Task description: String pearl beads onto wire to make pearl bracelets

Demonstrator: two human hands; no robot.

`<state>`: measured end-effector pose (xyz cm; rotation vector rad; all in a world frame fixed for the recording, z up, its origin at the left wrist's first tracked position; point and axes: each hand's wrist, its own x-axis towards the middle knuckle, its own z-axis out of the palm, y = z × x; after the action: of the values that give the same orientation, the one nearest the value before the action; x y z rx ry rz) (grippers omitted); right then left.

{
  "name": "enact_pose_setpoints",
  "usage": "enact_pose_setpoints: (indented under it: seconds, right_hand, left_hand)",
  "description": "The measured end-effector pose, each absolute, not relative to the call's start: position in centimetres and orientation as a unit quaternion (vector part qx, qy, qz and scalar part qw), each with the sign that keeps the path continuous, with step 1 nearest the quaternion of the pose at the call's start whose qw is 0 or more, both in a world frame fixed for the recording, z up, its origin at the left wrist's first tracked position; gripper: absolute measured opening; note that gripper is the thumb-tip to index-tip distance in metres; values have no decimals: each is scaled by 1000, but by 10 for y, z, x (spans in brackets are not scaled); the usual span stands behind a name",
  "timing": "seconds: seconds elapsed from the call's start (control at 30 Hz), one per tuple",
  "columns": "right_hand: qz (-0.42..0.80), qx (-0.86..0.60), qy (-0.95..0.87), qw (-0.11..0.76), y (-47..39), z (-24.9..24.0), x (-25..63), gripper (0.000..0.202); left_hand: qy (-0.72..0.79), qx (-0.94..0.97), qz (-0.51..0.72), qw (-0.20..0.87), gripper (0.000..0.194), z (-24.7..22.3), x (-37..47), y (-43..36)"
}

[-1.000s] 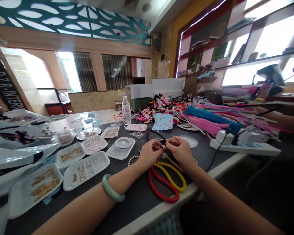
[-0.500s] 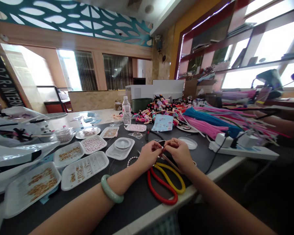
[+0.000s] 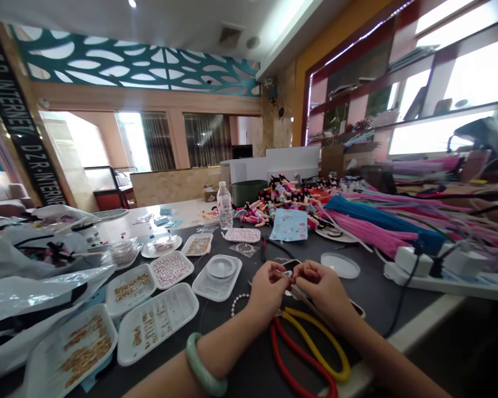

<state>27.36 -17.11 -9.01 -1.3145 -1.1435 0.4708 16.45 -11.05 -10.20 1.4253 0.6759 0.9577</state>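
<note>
My left hand (image 3: pixel 269 293) and my right hand (image 3: pixel 321 287) meet above the dark table, fingertips pinched close together. A small whitish item shows between the fingertips, too small to make out. A pale green bangle (image 3: pixel 203 365) circles my left wrist. Under my hands lie scissors with one red handle (image 3: pixel 292 362) and one yellow handle (image 3: pixel 319 345). Beside my left hand a string of pearly beads (image 3: pixel 237 301) curves on the table. A white tray with a round spool (image 3: pixel 221 267) sits further left. Part of a dark-edged object shows behind my fingers.
White trays of gold pieces (image 3: pixel 87 351) and pink beads (image 3: pixel 171 270) stand left, near plastic bags (image 3: pixel 37 287). Further back are a water bottle (image 3: pixel 224 207), small dolls (image 3: pixel 282 193) and a blue sheet (image 3: pixel 289 224). A power strip (image 3: pixel 452 279) and pink bundles (image 3: pixel 369 229) lie right.
The view has tilted up and shifted, so the table items appear lower. My hands remain close together, and a whitish item now shows between the fingertips.
</note>
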Motion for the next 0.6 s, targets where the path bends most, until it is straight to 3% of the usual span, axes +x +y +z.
enact_pose_setpoints:
  seconds: [0.6]
  right_hand:
    - [184, -570, -474, 646, -174, -97, 280, 12]
  left_hand:
    - [288, 621, 430, 589, 31, -102, 168, -113]
